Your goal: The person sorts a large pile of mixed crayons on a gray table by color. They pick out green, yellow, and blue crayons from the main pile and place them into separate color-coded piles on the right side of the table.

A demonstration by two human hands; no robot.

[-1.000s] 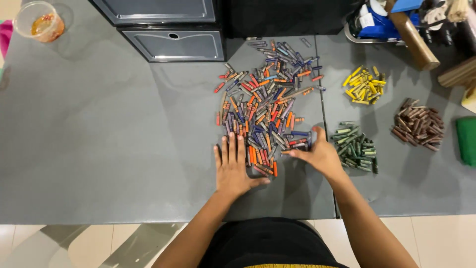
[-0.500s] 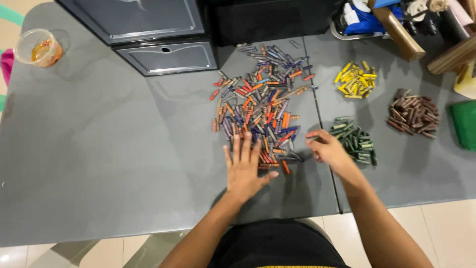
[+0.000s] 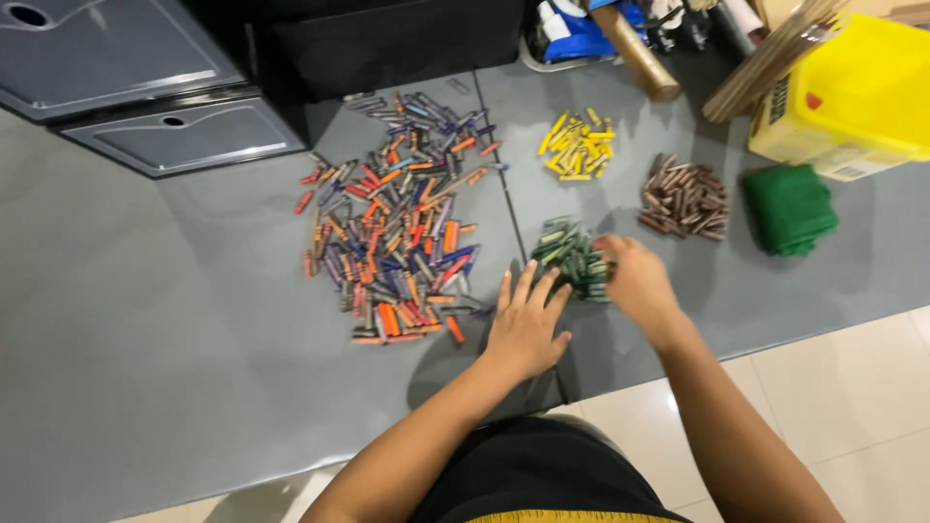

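Bare grey tabletop [image 3: 145, 320] is lying open along the near edge and toward the left corner, leaving a hand wide passage. A sprawling mixed heap of orange, blue and purple crayons [image 3: 397, 223] is filling the middle, with small green [image 3: 567, 254], yellow [image 3: 577, 145] and brown crayon piles [image 3: 684, 198] crowding the right, narrow gaps running between them. Grey trays [image 3: 184, 136] and a yellow plastic box [image 3: 852, 92] are blocking the far edge.

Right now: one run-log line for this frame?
left hand: flat on table, beside mixed crayon pile | right hand: at green pile, blurred, grip unclear
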